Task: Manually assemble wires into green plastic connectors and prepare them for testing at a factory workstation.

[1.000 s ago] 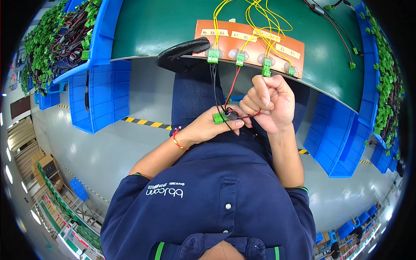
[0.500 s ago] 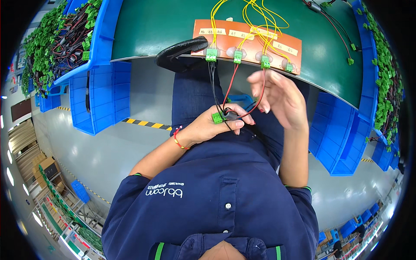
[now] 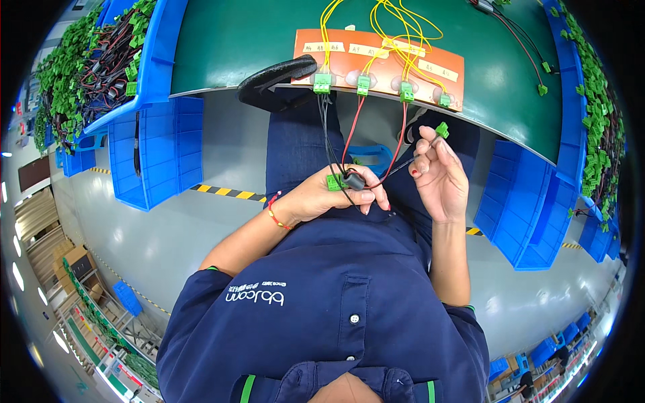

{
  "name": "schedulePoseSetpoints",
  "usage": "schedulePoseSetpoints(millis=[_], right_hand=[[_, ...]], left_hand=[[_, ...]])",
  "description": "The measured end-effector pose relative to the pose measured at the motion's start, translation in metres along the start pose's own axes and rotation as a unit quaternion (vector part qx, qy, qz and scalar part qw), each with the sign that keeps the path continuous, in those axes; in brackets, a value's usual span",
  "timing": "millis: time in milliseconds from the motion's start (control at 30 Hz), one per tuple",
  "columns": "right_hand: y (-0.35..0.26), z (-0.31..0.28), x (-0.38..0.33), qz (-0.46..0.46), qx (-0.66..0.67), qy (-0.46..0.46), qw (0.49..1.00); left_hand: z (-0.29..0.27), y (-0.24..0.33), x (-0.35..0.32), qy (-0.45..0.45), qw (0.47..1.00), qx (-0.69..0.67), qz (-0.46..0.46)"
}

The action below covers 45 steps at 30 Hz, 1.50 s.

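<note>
My left hand (image 3: pixel 322 195) is closed around a wire harness, at its black cylindrical sleeve (image 3: pixel 354 179) and a green terminal connector (image 3: pixel 334 182). Black and red wires climb from that hand to green connectors (image 3: pixel 322 83) (image 3: pixel 363 84) (image 3: pixel 406 91) along the front edge of an orange board (image 3: pixel 390 48). To the right, my right hand (image 3: pixel 440 178) is raised, its fingers pinching a dark wire just below a small green connector (image 3: pixel 441 130). That wire slants down toward the black sleeve. Another green connector (image 3: pixel 445 100) sits at the board's right end, with no harness wire visible on it.
Yellow wires (image 3: pixel 369 27) loop over the board on the green tabletop (image 3: pixel 235 40). A black clamp-like handle (image 3: pixel 275 79) juts from the table edge. Blue bins (image 3: pixel 161 60) (image 3: pixel 571 101) with green connectors and wires flank me. Another harness (image 3: pixel 517 37) lies at the table's far right.
My right hand has turned and now holds a wire end with a green connector, lifted to the right. The black sleeve shows more fully in my left hand, which stays nearly in place.
</note>
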State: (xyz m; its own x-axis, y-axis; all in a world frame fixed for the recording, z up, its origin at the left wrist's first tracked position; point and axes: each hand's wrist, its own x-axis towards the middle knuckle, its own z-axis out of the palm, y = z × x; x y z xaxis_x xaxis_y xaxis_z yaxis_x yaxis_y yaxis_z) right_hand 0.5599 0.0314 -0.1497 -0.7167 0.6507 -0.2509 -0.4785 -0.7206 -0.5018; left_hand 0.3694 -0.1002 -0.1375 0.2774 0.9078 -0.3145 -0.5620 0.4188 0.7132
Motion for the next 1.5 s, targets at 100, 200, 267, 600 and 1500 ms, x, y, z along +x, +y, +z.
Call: schedulePoseSetpoints(millis=[100,200,267,600,1500], right_hand=[[-0.007,0.020,0.003,-0.029,-0.103,-0.008,0.994],[-0.014,0.032,0.003,-0.061,-0.236,-0.002,0.970],[-0.013,0.042,0.004,-0.081,-0.255,0.031,0.963],[-0.018,0.053,0.014,-0.110,-0.301,0.067,0.945],[-0.066,0.040,-0.006,-0.077,-0.124,-0.130,0.981]], left_hand=[[-0.006,-0.007,-0.001,0.004,1.000,-0.018,-0.002],[-0.003,-0.005,-0.001,0.018,0.998,-0.050,-0.016],[-0.002,-0.005,-0.002,0.023,0.997,-0.067,-0.024],[-0.012,-0.008,-0.011,0.134,0.987,0.002,-0.089],[-0.019,0.032,-0.021,0.184,0.980,0.018,0.069]])
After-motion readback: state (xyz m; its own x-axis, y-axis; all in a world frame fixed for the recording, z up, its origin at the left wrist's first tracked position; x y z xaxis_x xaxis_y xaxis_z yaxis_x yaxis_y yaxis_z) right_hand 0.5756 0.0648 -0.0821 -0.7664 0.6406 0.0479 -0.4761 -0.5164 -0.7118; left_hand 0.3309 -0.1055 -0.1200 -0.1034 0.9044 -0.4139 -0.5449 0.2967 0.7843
